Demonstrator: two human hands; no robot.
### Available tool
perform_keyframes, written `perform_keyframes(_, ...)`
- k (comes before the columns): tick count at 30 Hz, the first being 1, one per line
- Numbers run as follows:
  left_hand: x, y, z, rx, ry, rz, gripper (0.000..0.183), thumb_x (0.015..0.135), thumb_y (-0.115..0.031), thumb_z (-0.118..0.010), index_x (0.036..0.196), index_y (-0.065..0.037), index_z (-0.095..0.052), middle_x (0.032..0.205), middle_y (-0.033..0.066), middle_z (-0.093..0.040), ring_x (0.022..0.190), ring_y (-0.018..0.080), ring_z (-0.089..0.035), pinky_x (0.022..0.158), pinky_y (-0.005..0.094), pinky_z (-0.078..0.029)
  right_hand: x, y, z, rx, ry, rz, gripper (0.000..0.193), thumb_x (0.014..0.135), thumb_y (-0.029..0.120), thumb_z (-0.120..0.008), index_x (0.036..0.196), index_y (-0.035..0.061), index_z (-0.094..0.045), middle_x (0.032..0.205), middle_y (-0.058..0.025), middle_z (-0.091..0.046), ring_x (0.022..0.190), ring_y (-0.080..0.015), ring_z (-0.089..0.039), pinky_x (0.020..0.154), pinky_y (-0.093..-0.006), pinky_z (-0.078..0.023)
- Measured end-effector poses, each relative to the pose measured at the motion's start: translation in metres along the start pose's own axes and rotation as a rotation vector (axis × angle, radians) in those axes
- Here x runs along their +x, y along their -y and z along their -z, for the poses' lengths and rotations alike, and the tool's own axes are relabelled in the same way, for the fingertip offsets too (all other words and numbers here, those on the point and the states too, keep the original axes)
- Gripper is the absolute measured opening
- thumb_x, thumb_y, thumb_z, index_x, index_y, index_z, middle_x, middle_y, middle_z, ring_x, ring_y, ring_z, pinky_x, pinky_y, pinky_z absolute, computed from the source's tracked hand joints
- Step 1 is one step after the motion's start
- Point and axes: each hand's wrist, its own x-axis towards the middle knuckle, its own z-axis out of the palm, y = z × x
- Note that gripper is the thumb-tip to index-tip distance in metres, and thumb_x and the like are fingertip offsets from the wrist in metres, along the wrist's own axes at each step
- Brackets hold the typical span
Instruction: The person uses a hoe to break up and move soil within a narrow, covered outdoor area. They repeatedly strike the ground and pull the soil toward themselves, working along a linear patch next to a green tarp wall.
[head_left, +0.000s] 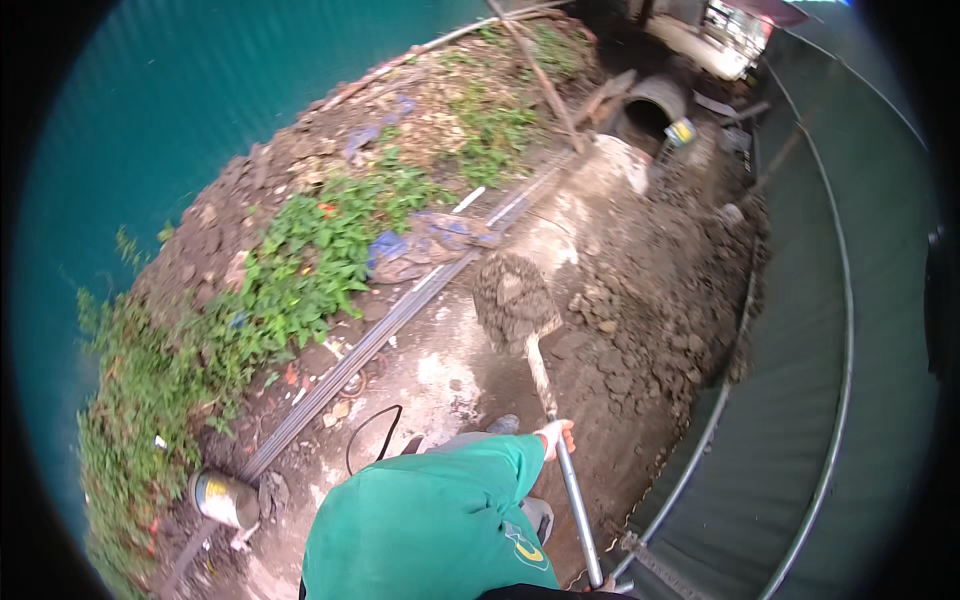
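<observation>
A long-handled shovel (575, 490) runs from the lower edge toward the middle of the view. Its dirty, pale lower shaft ends in a blade covered by a heap of wet grey-brown soil (512, 298). My left hand (557, 437) is wrapped round the shaft about midway, below a green sleeve. At the lower edge, my right hand (606, 584) shows only in part, closed at the top end of the metal handle. Beyond the blade's right side lies a mound of loose, lumpy soil (640, 330).
Long metal bars (365, 355) lie along green plants (310, 245) on the left. A bucket (226, 500) stands lower left. Dark green sheeting (790, 380) on pipe rails borders the right. A concrete pipe (660, 98) lies at the far end, near a slanting pole (545, 80).
</observation>
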Motion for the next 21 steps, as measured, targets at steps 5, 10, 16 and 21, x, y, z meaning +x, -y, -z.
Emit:
perform_keyframes(5, -0.197, -0.333, 0.071, -0.239, 0.092, -0.878, 0.026, 0.091, -0.027, -0.072, 0.077, -0.012, -0.057, 0.059, 0.0047, -0.056, 0.045, 0.0236, -0.056, 0.046, 0.0399, -0.051, -0.067, 0.125, -0.290, 0.091, 0.703, 0.047, 0.026, 0.098, 0.024, -0.062, 0.085, 0.0022, -0.058, 0.058, -0.0059, -0.052, 0.040, -0.0183, -0.050, 0.035, -0.0343, -0.043)
perform_keyframes(10, -0.331, -0.442, 0.274, -0.538, -0.121, -1.205, 0.035, 0.095, -0.025, -0.062, 0.063, -0.018, -0.049, 0.049, 0.0005, -0.046, 0.042, 0.0224, -0.049, 0.045, 0.0379, -0.044, -0.232, 0.268, -0.340, -0.012, 1.423, 0.376, 0.031, 0.094, 0.026, -0.071, 0.089, -0.0028, -0.061, 0.064, -0.0062, -0.057, 0.043, -0.0165, -0.056, 0.038, -0.0303, -0.045)
perform_keyframes(16, -0.166, -0.195, 0.334, -1.095, -0.268, -0.934, 0.025, 0.091, -0.028, -0.057, 0.071, -0.016, -0.051, 0.054, 0.0063, -0.051, 0.047, 0.0280, -0.052, 0.050, 0.0484, -0.048, -0.234, 0.332, -0.311, -0.377, 1.551, 0.701, 0.026, 0.090, 0.020, -0.074, 0.093, -0.0041, -0.065, 0.069, -0.0051, -0.060, 0.046, -0.0116, -0.055, 0.041, -0.0279, -0.044)
perform_keyframes(21, -0.074, -0.040, 0.302, -1.254, -0.445, -0.886, 0.030, 0.091, -0.032, -0.052, 0.066, -0.017, -0.045, 0.057, 0.0060, -0.046, 0.056, 0.0287, -0.052, 0.056, 0.0543, -0.046, -0.203, 0.348, -0.317, -0.708, 1.543, 0.926, 0.025, 0.088, 0.022, -0.076, 0.091, -0.0008, -0.068, 0.069, -0.0044, -0.060, 0.052, -0.0108, -0.057, 0.046, -0.0289, -0.047)
